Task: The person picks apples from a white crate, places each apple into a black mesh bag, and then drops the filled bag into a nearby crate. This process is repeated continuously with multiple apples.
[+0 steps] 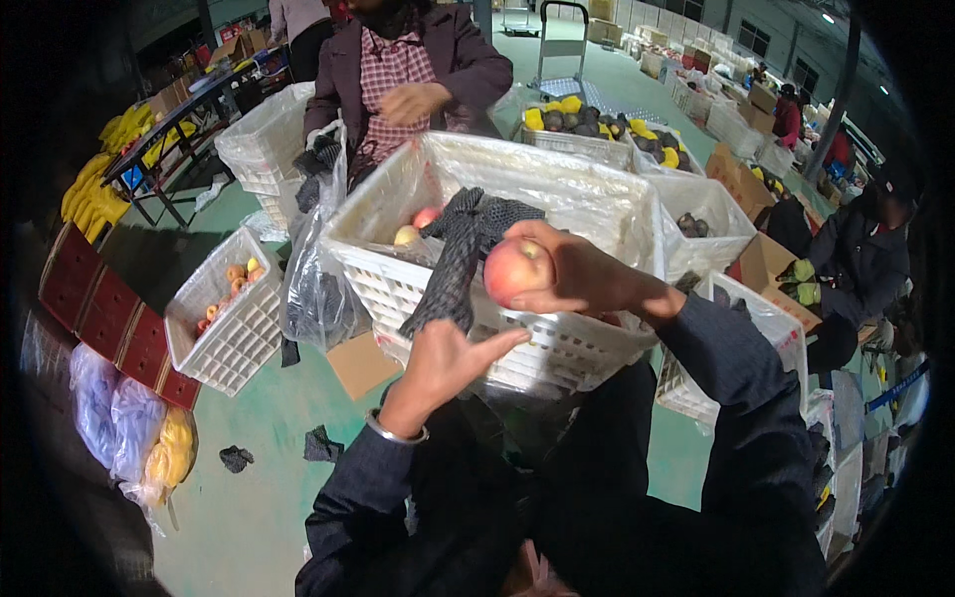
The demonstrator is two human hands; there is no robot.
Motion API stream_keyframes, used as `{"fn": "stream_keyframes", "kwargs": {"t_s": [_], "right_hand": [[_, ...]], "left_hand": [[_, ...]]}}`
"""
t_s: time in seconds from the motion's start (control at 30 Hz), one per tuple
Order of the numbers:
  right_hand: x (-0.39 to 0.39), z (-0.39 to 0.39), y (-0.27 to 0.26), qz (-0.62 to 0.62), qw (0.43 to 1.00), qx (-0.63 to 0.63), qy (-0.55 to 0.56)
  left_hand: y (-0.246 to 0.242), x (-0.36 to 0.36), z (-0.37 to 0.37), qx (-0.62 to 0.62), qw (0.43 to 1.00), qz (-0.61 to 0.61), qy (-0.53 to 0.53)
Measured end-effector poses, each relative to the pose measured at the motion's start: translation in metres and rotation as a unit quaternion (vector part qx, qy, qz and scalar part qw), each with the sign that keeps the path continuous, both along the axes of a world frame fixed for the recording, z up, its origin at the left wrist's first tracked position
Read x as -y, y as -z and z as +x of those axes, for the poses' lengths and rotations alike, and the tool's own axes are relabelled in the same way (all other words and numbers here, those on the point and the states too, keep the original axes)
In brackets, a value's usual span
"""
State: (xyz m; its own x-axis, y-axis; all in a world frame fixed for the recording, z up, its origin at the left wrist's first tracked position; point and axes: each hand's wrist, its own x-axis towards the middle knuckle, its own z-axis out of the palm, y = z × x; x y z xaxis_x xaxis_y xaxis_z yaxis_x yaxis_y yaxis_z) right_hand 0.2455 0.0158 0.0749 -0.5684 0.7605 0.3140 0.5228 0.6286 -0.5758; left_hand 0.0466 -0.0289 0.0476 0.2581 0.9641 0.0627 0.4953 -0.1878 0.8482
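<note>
My right hand (578, 272) grips a red-and-yellow apple (520, 272) above the near rim of a large white plastic crate (477, 313) lined with clear film. Black foam netting (451, 276) runs from my left hand (440, 366) up over the crate. The fingers of that hand are hidden by the netting, while its thumb points right, below the apple and apart from it. More black foam netting (507, 216) lies further along, over the crate. Inside the crate, a red apple (426, 217) and a pale yellow one (406, 236) show at the left.
Opposite me sits a person (403, 82) beside a clear bag of black netting (321, 291). A smaller crate of apples (224, 321) stands left. Crates of black- and yellow-wrapped fruit (574, 123) are behind. Another person (858, 254) works at right. Netting scraps (236, 458) lie on the floor.
</note>
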Motion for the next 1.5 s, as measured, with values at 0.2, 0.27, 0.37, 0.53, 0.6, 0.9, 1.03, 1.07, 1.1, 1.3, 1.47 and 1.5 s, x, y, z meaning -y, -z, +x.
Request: {"fn": "stream_keyframes", "kwargs": {"t_s": [0.2, 0.27, 0.37, 0.53, 0.6, 0.9, 1.03, 1.07, 1.1, 1.3, 1.47, 1.5], "right_hand": [[0.028, -0.001, -0.003, -0.028, 0.998, -0.053, 0.02], [0.018, 0.006, 0.015, -0.065, 0.989, -0.128, -0.02], [0.008, 0.031, 0.009, -0.209, 0.954, -0.207, -0.056], [0.006, 0.024, 0.014, -0.299, 0.941, -0.137, 0.079], [0.019, 0.017, 0.003, -0.231, 0.97, -0.038, 0.071], [0.007, 0.009, 0.056, -0.495, 0.737, -0.415, -0.2], [0.017, -0.001, 0.052, -0.419, 0.74, -0.413, -0.325], [0.016, 0.001, 0.055, -0.423, 0.753, -0.397, -0.31], [0.005, -0.003, 0.072, -0.388, 0.807, -0.325, -0.305], [0.03, 0.005, 0.068, -0.241, 0.901, -0.264, -0.244], [0.026, 0.011, 0.086, 0.064, 0.958, -0.123, -0.249], [0.029, 0.003, 0.079, 0.014, 0.961, -0.156, -0.227]], "left_hand": [[0.014, -0.009, 0.037, 0.044, 0.984, 0.171, -0.022], [0.022, -0.005, 0.038, 0.073, 0.986, 0.146, -0.032], [0.023, -0.01, 0.029, 0.319, 0.937, 0.135, 0.052], [0.016, 0.006, 0.03, 0.489, 0.864, -0.015, 0.12], [0.018, 0.008, 0.028, 0.422, 0.894, 0.035, 0.145], [-0.003, 0.015, 0.016, 0.213, 0.92, 0.254, 0.207], [-0.004, 0.021, 0.011, 0.195, 0.921, 0.258, 0.217], [-0.004, 0.023, 0.011, 0.203, 0.919, 0.247, 0.229], [-0.005, 0.027, 0.009, 0.21, 0.918, 0.237, 0.239], [0.006, 0.034, -0.007, 0.216, 0.909, 0.178, 0.31], [0.023, 0.052, -0.027, 0.366, 0.903, -0.031, 0.224], [0.03, 0.053, -0.032, 0.387, 0.899, -0.023, 0.206]]}}
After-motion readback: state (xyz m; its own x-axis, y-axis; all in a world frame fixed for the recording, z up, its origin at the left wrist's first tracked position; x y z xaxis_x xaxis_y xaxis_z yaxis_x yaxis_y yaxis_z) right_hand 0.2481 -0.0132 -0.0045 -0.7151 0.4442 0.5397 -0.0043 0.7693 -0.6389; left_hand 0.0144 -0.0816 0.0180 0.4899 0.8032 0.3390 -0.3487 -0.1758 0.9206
